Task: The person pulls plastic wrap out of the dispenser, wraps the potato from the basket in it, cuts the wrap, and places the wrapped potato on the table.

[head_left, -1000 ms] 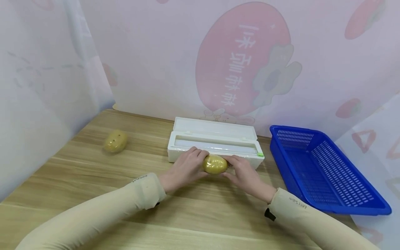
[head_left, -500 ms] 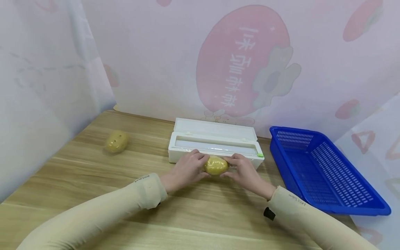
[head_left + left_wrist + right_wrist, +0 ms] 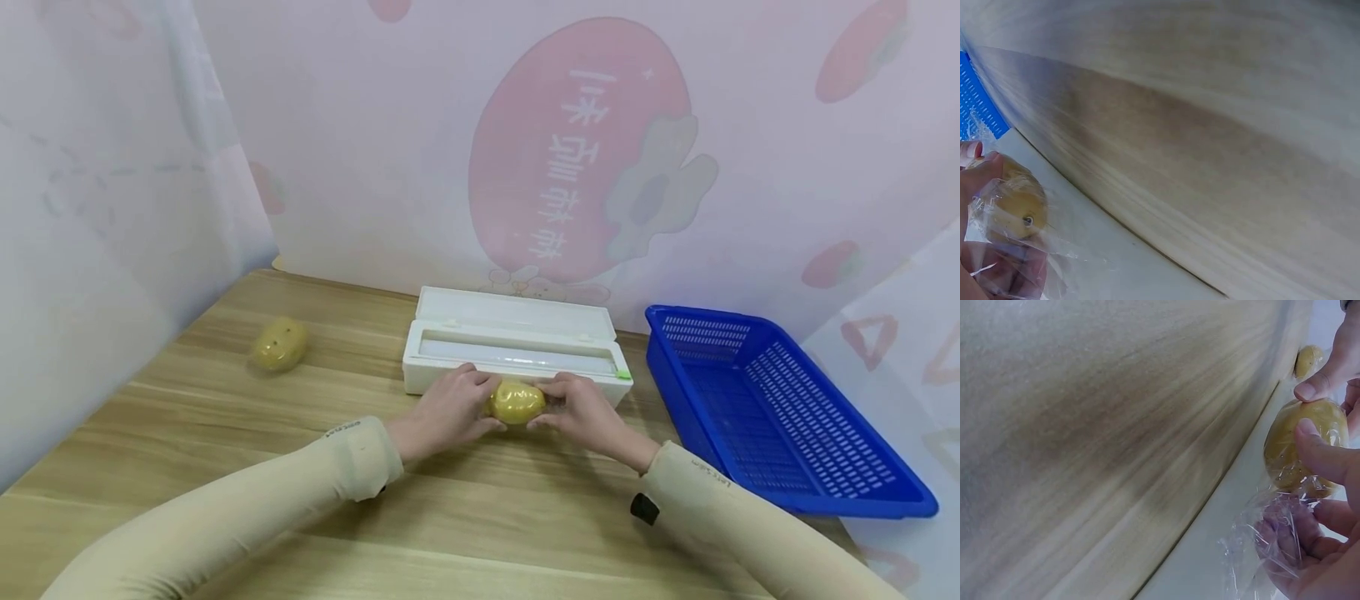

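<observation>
A yellow potato (image 3: 517,402) is held between both hands just in front of a white cling film dispenser (image 3: 427,375). My left hand (image 3: 450,408) grips its left end, the thumb below and the fingers above. From the other side my right hand (image 3: 588,417) pinches it; in the right wrist view that thumb presses on the potato (image 3: 1285,440). Clear cling film (image 3: 1279,531) covers the potato and bunches loosely over the right fingers. Loose film also shows around the left fingers in the left wrist view. The dispenser's lid (image 3: 517,310) stands up, with a film roll (image 3: 517,354) inside.
Another potato (image 3: 280,344), shiny as if wrapped, lies on the wooden table (image 3: 337,517) at the left. To the right stands a blue plastic basket (image 3: 697,417) with slotted sides. A printed cloth wall (image 3: 360,167) closes off the back.
Both hands keep their grip while the potato tilts a little and comes slightly down and nearer the person. The dispenser, the other potato and the basket stay in place.
</observation>
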Tool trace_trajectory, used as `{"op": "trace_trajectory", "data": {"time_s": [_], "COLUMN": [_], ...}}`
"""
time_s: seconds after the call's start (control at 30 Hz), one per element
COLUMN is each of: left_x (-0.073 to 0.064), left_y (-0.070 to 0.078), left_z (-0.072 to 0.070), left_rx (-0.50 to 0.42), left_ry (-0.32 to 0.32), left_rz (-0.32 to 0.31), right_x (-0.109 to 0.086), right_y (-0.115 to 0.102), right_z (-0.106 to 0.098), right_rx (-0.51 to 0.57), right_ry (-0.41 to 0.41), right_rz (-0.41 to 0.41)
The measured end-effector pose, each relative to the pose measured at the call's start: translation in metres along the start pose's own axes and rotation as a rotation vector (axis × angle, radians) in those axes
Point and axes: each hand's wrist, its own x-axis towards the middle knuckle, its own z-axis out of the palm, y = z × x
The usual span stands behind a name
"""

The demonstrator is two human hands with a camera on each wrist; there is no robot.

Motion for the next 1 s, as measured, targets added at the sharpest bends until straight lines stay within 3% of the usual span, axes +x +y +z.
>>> {"op": "trace_trajectory", "data": {"time_s": [0.33,0.47,0.6,0.67,0.8,1.0], "left_x": [-0.001,-0.001,0.0,0.0,0.001,0.001], "left_y": [-0.004,-0.004,-0.004,-0.004,-0.004,-0.004], "left_z": [0.002,0.001,0.0,0.0,0.0,-0.001], "left_rx": [-0.027,-0.03,-0.029,-0.025,-0.013,-0.029], "left_ry": [-0.008,-0.019,-0.031,-0.035,-0.037,-0.046], "left_rz": [0.005,-0.001,-0.003,-0.002,-0.01,-0.019], "right_x": [0.001,0.002,-0.001,-0.002,-0.003,-0.003], "right_y": [-0.003,-0.008,-0.016,-0.019,-0.024,-0.023], "right_z": [0.002,0.0,-0.004,-0.005,-0.002,0.004], "right_rx": [-0.03,-0.132,-0.289,-0.317,-0.288,-0.222], "right_ry": [-0.032,-0.039,0.061,0.122,0.149,0.146], "right_rz": [0.051,0.04,-0.039,-0.1,-0.192,-0.156]}}
